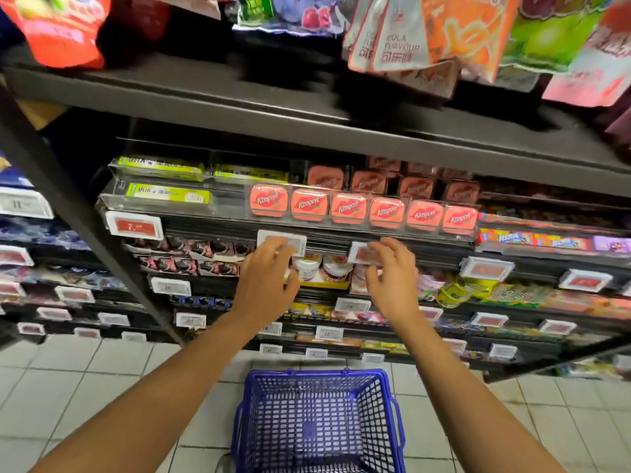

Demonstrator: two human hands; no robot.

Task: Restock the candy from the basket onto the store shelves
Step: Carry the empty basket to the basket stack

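Observation:
A blue mesh basket (317,421) stands on the tiled floor below me, and I see no candy inside it. A row of pink Kissport candy tins (348,209) lines the front of a dark shelf (341,240), with more tins behind. My left hand (266,281) and my right hand (392,278) are raised side by side just below that row, fingers loosely spread, holding nothing. Their fingertips are near two white price tags (281,241) on the shelf's edge.
Green boxes (167,193) sit left of the tins. Bagged sweets (396,32) hang from the top shelf overhead. Lower shelves hold jars (321,268), bars and packets behind more price tags. A slanted black upright (85,216) divides the racks at left.

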